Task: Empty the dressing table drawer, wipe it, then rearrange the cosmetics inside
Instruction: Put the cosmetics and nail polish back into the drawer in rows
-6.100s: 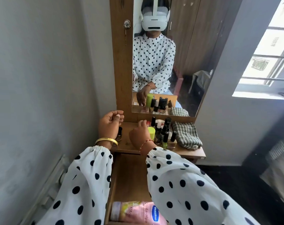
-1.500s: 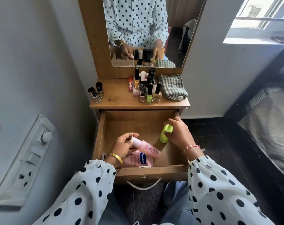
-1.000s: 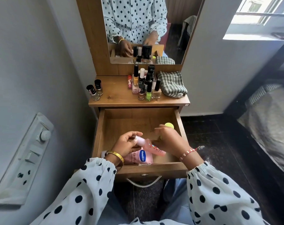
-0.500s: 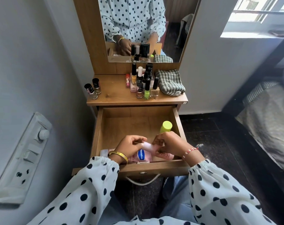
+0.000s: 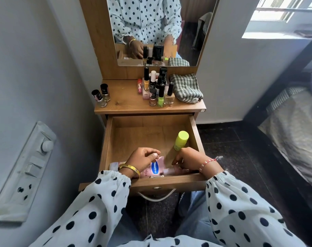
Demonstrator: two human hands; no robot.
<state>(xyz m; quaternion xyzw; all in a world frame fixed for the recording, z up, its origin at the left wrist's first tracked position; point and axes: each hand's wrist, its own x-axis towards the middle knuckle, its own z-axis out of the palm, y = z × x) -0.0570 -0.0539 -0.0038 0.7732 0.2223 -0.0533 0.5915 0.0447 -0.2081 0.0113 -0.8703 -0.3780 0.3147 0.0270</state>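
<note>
We can read "Vaseline" in white letters on a blue oval on the pink tube [image 5: 156,168] lying at the near edge of the drawer [image 5: 194,130], and beside that oval the letters "Hya" of a cut-off word. The caps of the nail polish bottles [image 5: 101,96] carry print too small for us to read.

The drawer [image 5: 151,136] is matt wood-grain board with a shiny metal handle [image 5: 156,196]. The pink tube [image 5: 156,168] looks like glossy plastic. On the top, glossy glass bottles [image 5: 160,97] stand left of a woven checked cloth [image 5: 185,87].
</note>
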